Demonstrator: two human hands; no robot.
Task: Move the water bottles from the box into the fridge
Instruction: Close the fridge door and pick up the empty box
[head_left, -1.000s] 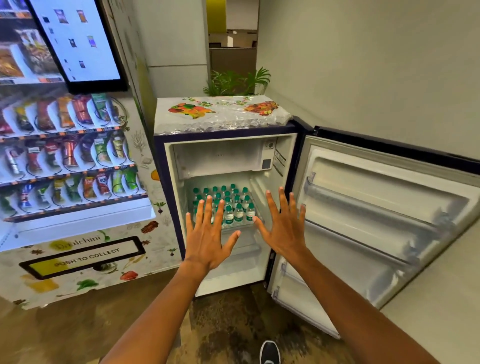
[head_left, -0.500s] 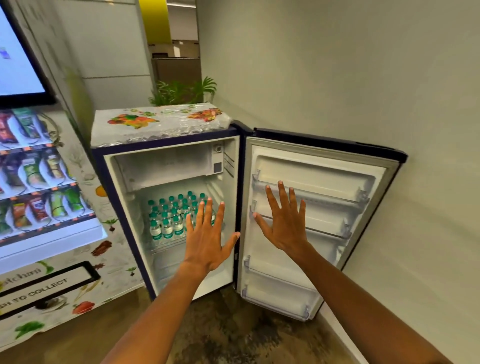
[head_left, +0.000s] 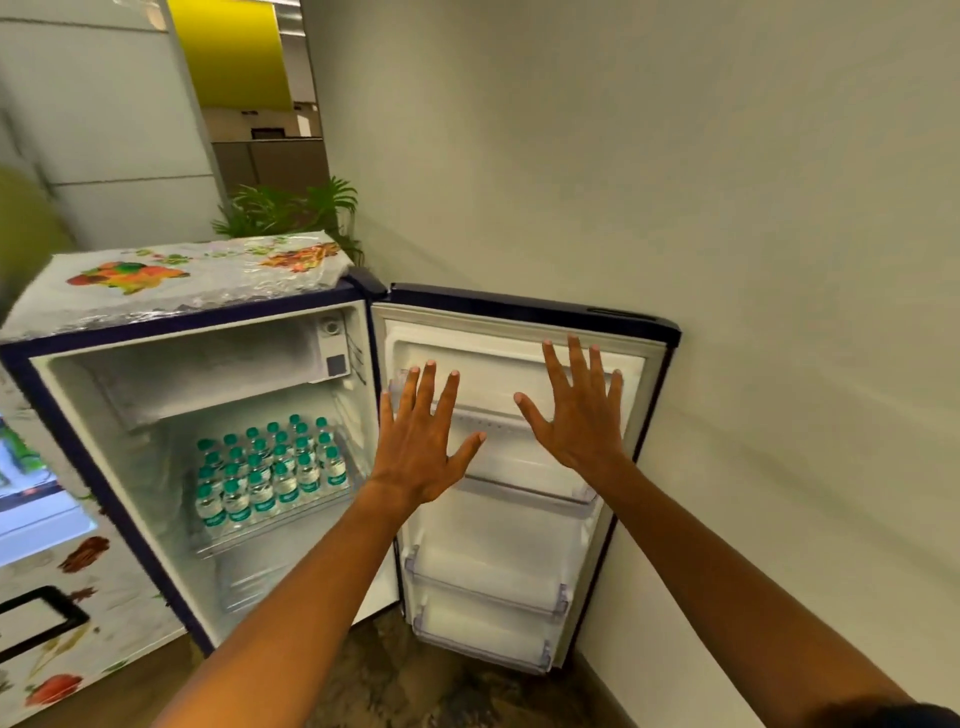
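Both hands now before fridge door (head_left: 524, 519), left hand (head_left: 415, 447), right hand (head_left: 584, 415) splayed, released, bottle labels unreadable

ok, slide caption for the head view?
Both hands, left and right, spread open before the open fridge; bottles fill one shelf.

The fridge (head_left: 171, 332) interior is lined in smooth white plastic, faintly glossy. Its top is covered by a crinkled, shiny plastic sheet (head_left: 171, 283) printed with coloured motifs. The water bottles (head_left: 270, 475) are made of clear plastic with teal caps and labels. The door shelves (head_left: 488, 587) are fronted by translucent plastic rails. The wall (head_left: 675, 156) is finished in matt paint. The floor (head_left: 395, 686) appears mottled and dull.
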